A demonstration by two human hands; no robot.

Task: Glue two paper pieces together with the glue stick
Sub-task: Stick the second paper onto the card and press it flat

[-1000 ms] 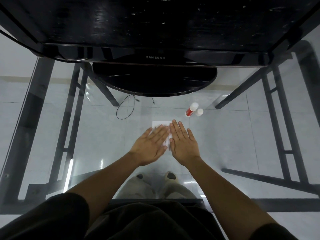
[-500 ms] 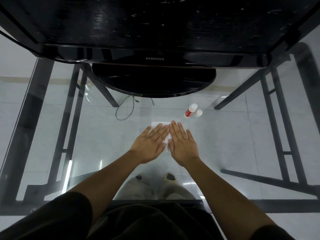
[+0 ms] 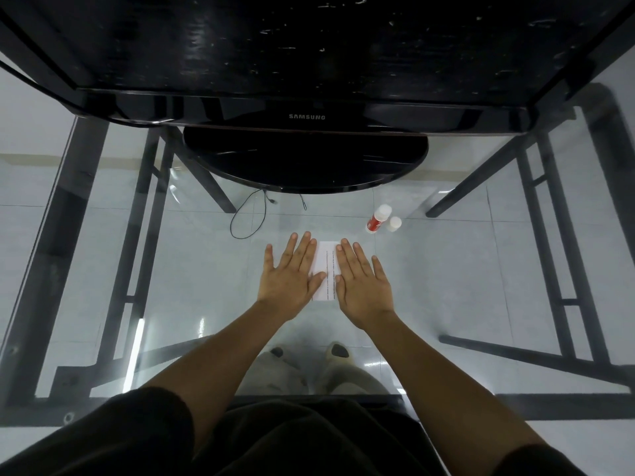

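Glass forms the tabletop (image 3: 446, 286), carried on a black metal frame (image 3: 79, 207); pale floor tiles show through it. White paper (image 3: 326, 269) lies flat on the glass near the middle, with a line of small print running along its length. Whether it is one sheet or two stacked cannot be told.

Left hand (image 3: 292, 273): flat, palm down, fingers spread, thumb side covering the left edge of the paper. Right hand (image 3: 364, 280): flat, palm down, fingers loosely spread, covering the right edge. A strip of paper shows between the two hands. Neither hand grips anything.

Glue stick (image 3: 378, 219): red body with white ends, lying tilted on the glass, far and right of the paper, apart from both hands. Its white cap (image 3: 394, 224) stands just beside it on the right.

Monitor (image 3: 305, 63): black, on the far side of the table; its round base (image 3: 305, 159) sits beyond the paper. A thin black cable (image 3: 249, 218) loops on the near left side of the base. Nothing lies between the hands and the glue stick. Feet in light slippers (image 3: 309, 369) are visible through the glass, near the table's front edge.
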